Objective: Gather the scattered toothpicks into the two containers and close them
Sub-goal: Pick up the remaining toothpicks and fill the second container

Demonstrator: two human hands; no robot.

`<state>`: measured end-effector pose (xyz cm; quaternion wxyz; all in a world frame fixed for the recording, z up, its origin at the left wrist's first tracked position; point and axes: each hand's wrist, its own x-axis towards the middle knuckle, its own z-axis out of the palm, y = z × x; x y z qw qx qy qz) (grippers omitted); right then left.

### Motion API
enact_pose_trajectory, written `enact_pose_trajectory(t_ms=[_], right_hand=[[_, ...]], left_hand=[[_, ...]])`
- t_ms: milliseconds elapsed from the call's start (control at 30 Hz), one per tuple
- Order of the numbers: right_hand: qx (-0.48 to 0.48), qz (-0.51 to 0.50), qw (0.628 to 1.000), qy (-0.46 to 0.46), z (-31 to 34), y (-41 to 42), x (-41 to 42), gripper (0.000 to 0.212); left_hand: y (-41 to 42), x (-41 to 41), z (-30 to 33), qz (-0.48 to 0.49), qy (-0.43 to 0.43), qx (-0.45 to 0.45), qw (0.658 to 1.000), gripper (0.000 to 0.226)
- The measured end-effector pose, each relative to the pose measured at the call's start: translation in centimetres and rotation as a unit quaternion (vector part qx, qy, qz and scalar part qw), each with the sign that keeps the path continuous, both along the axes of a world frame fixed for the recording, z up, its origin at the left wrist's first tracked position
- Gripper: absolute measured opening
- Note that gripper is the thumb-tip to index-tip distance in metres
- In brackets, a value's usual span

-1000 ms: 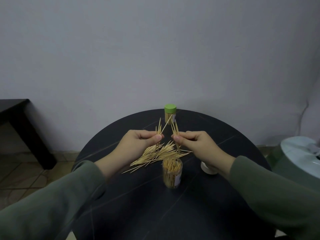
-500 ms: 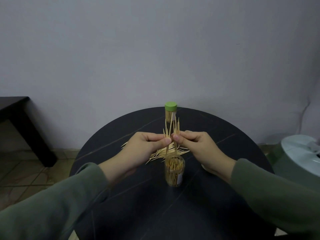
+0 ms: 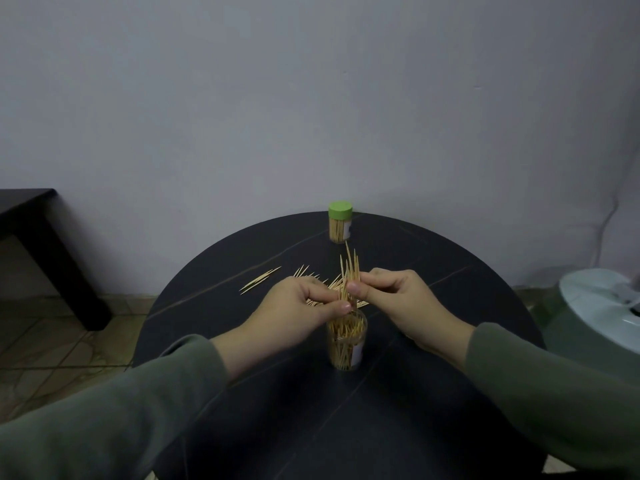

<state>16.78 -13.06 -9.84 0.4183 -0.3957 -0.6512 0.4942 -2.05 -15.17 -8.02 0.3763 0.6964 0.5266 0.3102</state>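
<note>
Black and faintly veined, the round table [image 3: 433, 427] stands before a plain grey-white wall, with a dark side table [image 3: 31, 216] off to the left over tiled floor and a pale green appliance [image 3: 602, 317] at the right edge. Both hands meet above the open container [image 3: 346, 344] (clear, already packed with toothpicks): the right hand [image 3: 398, 303] pinches an upright bundle of toothpicks [image 3: 349, 271] between thumb and forefinger, and the left hand [image 3: 298, 310], thumb extended toward the bundle's lower end, pinches it there too. Loose toothpicks [image 3: 259, 280] lie scattered just beyond the left hand's knuckles. Farther past both hands, near the table's far rim, stands the green-capped container [image 3: 340, 221], closed.
</note>
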Motion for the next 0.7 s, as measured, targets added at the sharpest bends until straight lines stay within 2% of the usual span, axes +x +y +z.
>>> enact_pose_trajectory(t_ms=[200,433,567,700], right_hand=[[0.011,0.024,0.999,-0.037,-0.9,-0.5,-0.3,0.038],[0.010,0.015,1.000,-0.015,-1.0,-0.8,-0.5,0.033],[-0.017,0.014,1.000,-0.019,-0.9,-0.6,-0.4,0.031],[-0.011,-0.006,0.999,-0.050,-1.4,-0.5,-0.5,0.037]], left_hand=[[0.5,-1.0,0.2,-0.044,0.075,0.015,0.996,0.005],[0.9,-1.5,0.3,-0.061,0.081,0.046,0.994,0.003],[1.1,-1.7,0.4,-0.052,0.112,0.053,0.991,0.002],[1.0,-1.6,0.3,-0.040,0.147,0.075,0.986,0.018]])
